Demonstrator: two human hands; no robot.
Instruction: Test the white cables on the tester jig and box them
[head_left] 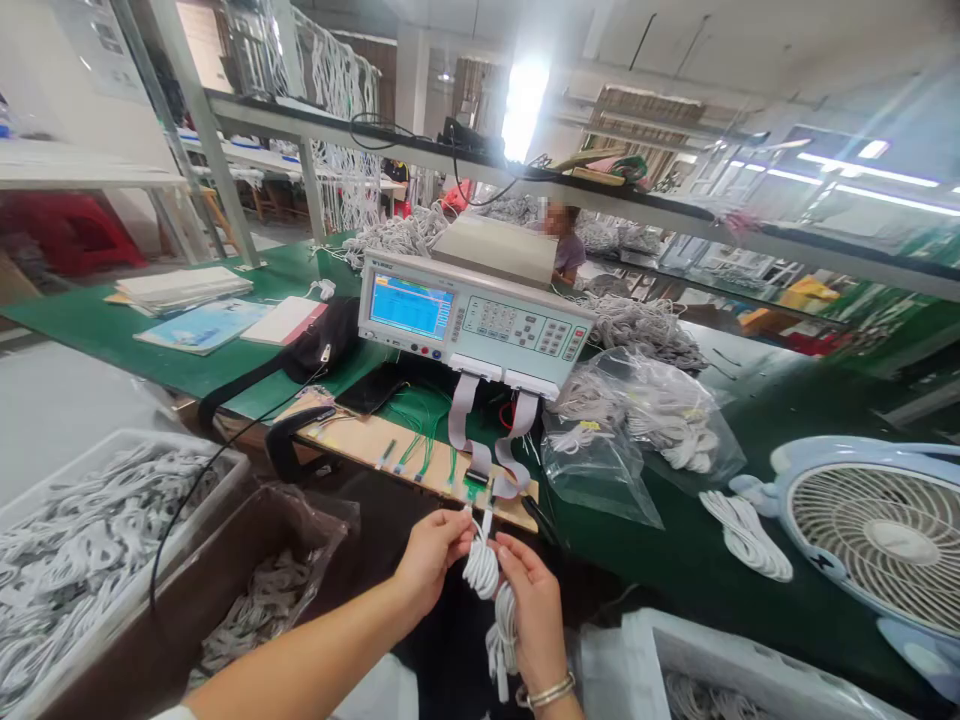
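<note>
My left hand (433,562) pinches a plug end of a coiled white cable (481,568) at the front edge of a wooden board (352,442). Fingers of my right hand (534,612) are closed on the cable's other side, by a white plug (487,522). A second white coil (502,632) hangs against the right palm. Both plug ends point at a small green circuit board (474,486); whether they are seated in it I cannot tell. Grey ribbon cables (461,412) run from there up to a bench tester (480,320) with a lit blue screen.
A blue-and-white fan (892,535) and a loose cable coil (746,535) lie right, near bagged cables (667,410). Bins of cables (112,530) stand left; a white foam box (750,650) is at lower right. A person (568,245) sits behind the tester.
</note>
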